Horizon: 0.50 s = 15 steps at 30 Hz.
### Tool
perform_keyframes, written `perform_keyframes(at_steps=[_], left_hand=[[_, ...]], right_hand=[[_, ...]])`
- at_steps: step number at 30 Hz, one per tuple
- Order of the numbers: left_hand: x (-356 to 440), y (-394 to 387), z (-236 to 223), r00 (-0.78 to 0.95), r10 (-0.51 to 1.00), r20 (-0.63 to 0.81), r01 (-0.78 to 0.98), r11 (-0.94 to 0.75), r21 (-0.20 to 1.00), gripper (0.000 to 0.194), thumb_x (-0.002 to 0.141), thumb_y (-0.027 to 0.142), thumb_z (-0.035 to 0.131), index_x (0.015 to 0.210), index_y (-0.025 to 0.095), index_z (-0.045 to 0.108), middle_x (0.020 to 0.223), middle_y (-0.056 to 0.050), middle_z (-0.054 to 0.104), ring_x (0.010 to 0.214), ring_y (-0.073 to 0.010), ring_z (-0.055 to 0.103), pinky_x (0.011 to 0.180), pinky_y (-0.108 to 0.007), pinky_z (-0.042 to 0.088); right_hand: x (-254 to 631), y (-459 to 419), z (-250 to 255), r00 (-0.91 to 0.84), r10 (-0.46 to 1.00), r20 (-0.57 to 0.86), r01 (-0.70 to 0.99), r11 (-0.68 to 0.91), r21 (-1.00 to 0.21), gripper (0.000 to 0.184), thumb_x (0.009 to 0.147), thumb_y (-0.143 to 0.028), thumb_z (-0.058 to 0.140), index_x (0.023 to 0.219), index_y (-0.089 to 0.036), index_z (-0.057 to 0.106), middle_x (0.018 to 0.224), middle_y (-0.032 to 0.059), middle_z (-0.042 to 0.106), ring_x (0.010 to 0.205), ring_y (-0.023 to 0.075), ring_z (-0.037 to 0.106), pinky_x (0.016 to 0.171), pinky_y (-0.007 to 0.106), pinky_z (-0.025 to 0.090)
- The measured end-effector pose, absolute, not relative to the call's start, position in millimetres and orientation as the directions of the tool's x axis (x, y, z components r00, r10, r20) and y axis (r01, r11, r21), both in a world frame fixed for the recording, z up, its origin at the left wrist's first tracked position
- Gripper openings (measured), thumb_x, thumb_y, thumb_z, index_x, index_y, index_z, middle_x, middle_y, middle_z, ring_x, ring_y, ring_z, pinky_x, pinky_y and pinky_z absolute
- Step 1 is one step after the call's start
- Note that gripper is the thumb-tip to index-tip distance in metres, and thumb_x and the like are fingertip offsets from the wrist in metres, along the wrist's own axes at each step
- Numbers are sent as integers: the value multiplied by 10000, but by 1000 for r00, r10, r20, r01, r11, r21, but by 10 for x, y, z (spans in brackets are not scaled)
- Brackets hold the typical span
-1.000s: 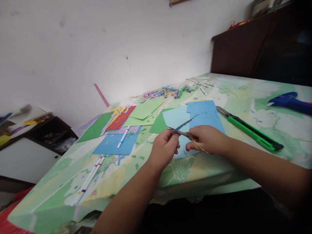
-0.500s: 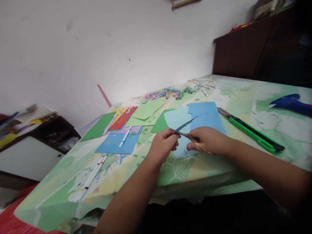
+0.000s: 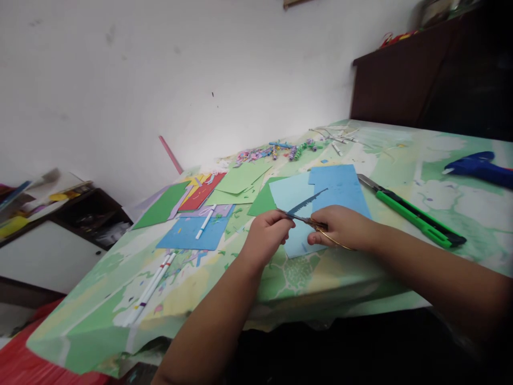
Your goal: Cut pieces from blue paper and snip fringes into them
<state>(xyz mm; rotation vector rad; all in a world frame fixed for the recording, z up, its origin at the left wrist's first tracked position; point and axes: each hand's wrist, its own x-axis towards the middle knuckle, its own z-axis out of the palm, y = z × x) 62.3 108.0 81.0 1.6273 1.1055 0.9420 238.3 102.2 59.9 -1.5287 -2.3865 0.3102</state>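
My right hand [image 3: 340, 227] is closed around the gold handles of a pair of scissors [image 3: 318, 225]. The blades point left, toward the fingers of my left hand [image 3: 270, 232]. Those fingers pinch one end of a dark blue paper strip [image 3: 306, 202], whose lower edge is cut into a fine fringe. The strip slants up to the right, and the blades lie at its held end; whether they touch it I cannot tell. Below both hands lie a light blue sheet [image 3: 290, 190] and a mid-blue sheet [image 3: 340, 187] on the table.
To the right lie a green utility knife [image 3: 417, 216] and a blue-handled tool [image 3: 473, 164]. Leftward are a green sheet [image 3: 162, 206], a red sheet [image 3: 204, 191], a blue sheet [image 3: 192, 234] and white sticks [image 3: 152, 289]. Curled paper pieces [image 3: 296, 152] sit toward the wall.
The camera view shifts slightly. Both hands keep nearly the same place, still holding the strip and the scissors.
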Motion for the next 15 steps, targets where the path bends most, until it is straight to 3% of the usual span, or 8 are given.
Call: perform_keyframes(at_steps=[15], left_hand=[[618, 1098, 750, 327, 935, 139, 259, -230, 938, 152, 633, 191, 460, 529, 156, 566, 416, 46, 419, 440, -76, 394, 455, -208, 305]], right_hand=[[2386, 1027, 592, -399, 909, 123, 847, 416, -330, 455, 695, -626, 401, 571, -189, 420, 520, -11, 457, 481, 107, 371, 459, 227, 205]])
